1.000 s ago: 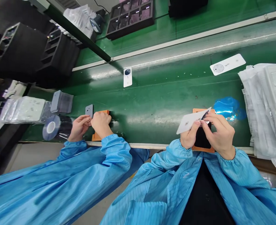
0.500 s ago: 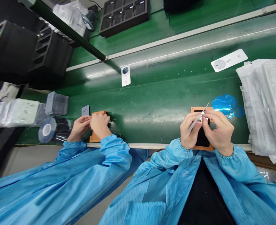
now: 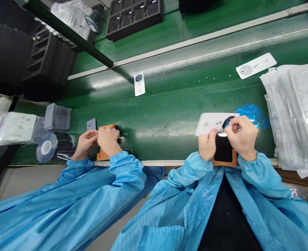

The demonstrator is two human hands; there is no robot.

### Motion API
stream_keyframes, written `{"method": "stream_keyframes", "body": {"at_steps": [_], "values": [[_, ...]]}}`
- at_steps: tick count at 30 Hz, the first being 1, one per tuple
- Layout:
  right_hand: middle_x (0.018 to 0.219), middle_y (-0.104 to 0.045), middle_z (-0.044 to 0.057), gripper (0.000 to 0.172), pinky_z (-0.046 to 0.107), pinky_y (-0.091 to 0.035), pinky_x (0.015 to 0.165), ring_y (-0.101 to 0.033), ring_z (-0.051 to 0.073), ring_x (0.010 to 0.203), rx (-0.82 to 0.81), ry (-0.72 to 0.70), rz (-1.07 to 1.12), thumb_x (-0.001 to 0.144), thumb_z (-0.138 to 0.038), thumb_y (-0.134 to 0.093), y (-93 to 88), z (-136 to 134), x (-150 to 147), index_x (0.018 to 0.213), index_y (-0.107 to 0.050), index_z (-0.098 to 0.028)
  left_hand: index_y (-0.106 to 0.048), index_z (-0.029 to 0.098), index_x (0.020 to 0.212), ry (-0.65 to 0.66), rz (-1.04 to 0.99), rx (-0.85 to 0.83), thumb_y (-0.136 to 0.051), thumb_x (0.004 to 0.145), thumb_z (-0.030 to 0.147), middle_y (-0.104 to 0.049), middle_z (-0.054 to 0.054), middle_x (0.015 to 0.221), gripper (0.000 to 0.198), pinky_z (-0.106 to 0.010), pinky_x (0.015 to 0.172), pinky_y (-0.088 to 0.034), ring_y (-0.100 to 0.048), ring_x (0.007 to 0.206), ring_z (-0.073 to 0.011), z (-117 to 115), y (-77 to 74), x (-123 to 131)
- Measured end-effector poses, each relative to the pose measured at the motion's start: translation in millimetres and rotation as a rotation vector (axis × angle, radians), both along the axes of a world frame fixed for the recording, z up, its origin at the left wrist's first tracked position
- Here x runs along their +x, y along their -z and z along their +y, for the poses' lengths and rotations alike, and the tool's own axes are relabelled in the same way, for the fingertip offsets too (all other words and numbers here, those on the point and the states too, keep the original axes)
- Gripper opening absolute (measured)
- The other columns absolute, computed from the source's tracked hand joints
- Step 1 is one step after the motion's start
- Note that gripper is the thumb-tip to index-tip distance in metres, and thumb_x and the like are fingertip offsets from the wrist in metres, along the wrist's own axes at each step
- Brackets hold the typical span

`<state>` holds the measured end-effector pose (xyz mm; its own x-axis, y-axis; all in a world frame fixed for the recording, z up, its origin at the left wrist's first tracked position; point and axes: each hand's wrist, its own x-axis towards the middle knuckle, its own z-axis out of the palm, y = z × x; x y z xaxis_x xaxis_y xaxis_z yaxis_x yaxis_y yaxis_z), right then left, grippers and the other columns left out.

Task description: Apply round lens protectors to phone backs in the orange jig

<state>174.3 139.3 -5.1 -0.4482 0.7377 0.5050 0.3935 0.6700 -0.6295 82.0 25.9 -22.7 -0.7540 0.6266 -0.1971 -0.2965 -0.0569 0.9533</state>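
My left hand grips a white card by its lower edge, thumb on its face. The card is tilted up above an orange frame with a black panel inside, lying at the bench edge. At the card's right end sits a dark blue round film. My right hand is closed in a pinch at that film. Its fingertips partly cover the film, and whether it has come off the card cannot be seen. Blue crinkled plastic film lies just behind my right hand.
A co-worker's hands work at another orange frame on the left, near a tape roll. Two more white cards lie farther back. Stacked clear trays stand right; a black compartment tray sits at the back.
My left hand has turned the card from edge-on to face-up view, showing its white side. My right hand has shifted slightly and curled at the card's right end. The co-worker's hands look much the same.
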Motion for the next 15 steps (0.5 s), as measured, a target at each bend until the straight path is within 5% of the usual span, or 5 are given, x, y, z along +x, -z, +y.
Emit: {"method": "stream_keyframes", "body": {"at_steps": [4,7,11,15], "values": [[0.052,-0.058,0.001,0.017,0.033,-0.039,0.053,-0.048,0.014,0.048,-0.077,0.228,-0.17,0.072,-0.019,-0.073,33.8,64,32,0.06,-0.062,-0.022,-0.076,0.014,0.104,-0.06,-0.349,0.12,-0.082,0.084,0.052,-0.079,-0.013,0.104,0.044,-0.044,0.09,-0.063,-0.078,0.095,-0.0283,5,3.5,-36],[0.041,-0.044,0.0,0.034,0.035,-0.033,0.053,-0.035,0.012,0.043,-0.095,0.244,-0.371,0.078,-0.032,-0.077,47.2,98,60,0.051,-0.058,-0.022,-0.075,0.015,0.109,-0.043,-0.352,0.157,-0.087,0.079,0.048,-0.078,-0.013,0.112,0.046,-0.041,0.091,-0.063,-0.078,0.099,-0.0269,1,0.2,-55],[0.053,-0.057,0.003,0.031,0.034,-0.04,0.06,-0.049,0.015,0.05,-0.076,0.221,-0.423,0.09,-0.037,-0.07,20.3,80,76,0.065,-0.064,-0.02,-0.079,0.017,0.102,0.073,-0.046,0.071,-0.084,0.081,0.047,-0.079,-0.011,0.109,0.037,-0.043,0.098,-0.062,-0.075,0.11,-0.0299,-10,-10.3,-59],[0.089,-0.075,0.005,0.012,0.033,-0.054,0.069,-0.069,0.018,0.072,-0.047,-0.052,-0.295,0.096,-0.028,-0.062,-22.0,33,73,0.097,-0.072,-0.021,-0.081,0.025,0.111,0.466,0.393,0.063,-0.078,0.088,0.033,-0.076,-0.009,0.122,0.024,-0.046,0.115,-0.052,-0.069,0.124,-0.0308,-20,-19.6,-57]]}}
